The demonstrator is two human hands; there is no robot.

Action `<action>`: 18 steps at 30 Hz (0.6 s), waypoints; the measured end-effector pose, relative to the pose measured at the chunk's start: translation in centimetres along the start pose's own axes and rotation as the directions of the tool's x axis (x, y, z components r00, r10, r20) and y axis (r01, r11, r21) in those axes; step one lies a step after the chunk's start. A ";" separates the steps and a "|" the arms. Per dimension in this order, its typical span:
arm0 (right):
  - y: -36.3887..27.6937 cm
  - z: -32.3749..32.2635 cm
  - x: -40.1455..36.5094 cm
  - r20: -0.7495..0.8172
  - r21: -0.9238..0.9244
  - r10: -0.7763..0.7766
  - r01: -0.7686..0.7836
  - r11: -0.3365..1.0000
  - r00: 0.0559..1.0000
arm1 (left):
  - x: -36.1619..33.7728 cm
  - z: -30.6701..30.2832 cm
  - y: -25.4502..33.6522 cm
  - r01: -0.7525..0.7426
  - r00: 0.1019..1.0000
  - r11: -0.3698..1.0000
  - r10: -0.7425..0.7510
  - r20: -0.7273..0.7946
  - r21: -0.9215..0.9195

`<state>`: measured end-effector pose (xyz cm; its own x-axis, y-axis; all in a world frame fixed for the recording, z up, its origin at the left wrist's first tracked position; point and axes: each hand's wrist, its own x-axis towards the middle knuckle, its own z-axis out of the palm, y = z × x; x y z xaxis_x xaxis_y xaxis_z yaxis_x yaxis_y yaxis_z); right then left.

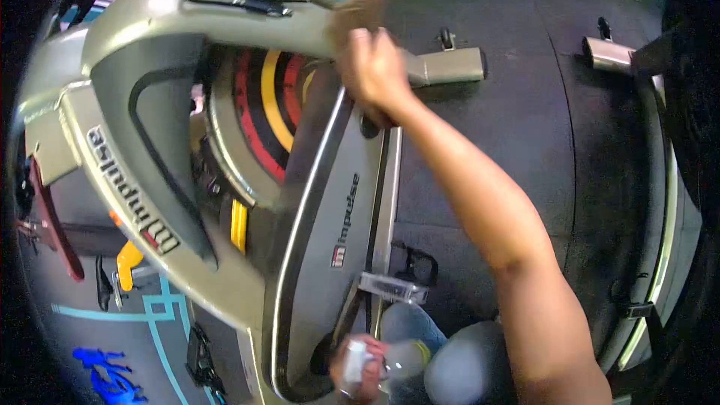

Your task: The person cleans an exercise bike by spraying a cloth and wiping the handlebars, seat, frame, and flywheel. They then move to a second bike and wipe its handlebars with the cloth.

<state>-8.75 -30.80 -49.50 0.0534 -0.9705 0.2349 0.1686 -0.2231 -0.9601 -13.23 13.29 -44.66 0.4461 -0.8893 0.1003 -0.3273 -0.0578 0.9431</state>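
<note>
My right hand (379,71) presses a brown cloth (352,19) against the front of a grey exercise bike's frame (300,26). Hand and cloth are blurred by motion, and the fingers look bent over the cloth. Low in the view, my left hand (367,379) is wrapped round a clear bottle (405,360) with a white top (355,364), which looks like a spray bottle. This hand is close to the lower end of the bike's grey side cover (337,217).
A pedal (394,287) juts from the bike beside my jeans-clad leg (412,322). Behind the frame shows a red and yellow ringed flywheel (270,105). Black mats (487,150) cover the floor, and another machine's silver foot (609,56) stands at the right.
</note>
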 end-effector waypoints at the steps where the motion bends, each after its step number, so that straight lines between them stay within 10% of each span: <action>1: 2.0 -0.6 -0.3 -0.112 -0.081 -0.139 0.130 0.988 0.984 | 0.1 -0.7 0.9 0.144 0.988 0.974 -0.132 -0.080 0.173; 4: 5.0 -4.3 -3.3 0.083 0.126 0.521 -0.528 0.840 0.849 | 5.4 0.6 5.1 -0.001 0.998 0.927 0.026 -0.061 0.376; 6: 6.5 -6.1 -6.2 0.149 0.398 0.636 -0.634 0.663 0.757 | 8.0 1.7 6.4 -0.034 0.995 0.896 0.070 -0.065 0.442; 13: 0.1 -13.9 -12.3 0.168 0.640 0.746 -0.647 0.414 0.644 | 10.4 0.8 2.9 0.152 0.982 0.842 -0.067 -0.179 0.517; 18: -1.7 -13.9 -14.2 -0.204 0.524 0.661 -0.490 0.697 0.722 | 10.2 -0.3 2.6 0.213 0.976 0.787 -0.147 -0.160 0.579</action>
<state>-23.49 -17.93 -53.28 -0.0511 -0.8668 -0.4960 0.6071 0.3674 -0.7046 -9.35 4.23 -41.07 0.6168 -0.7871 0.0097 -0.6445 -0.4979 0.5803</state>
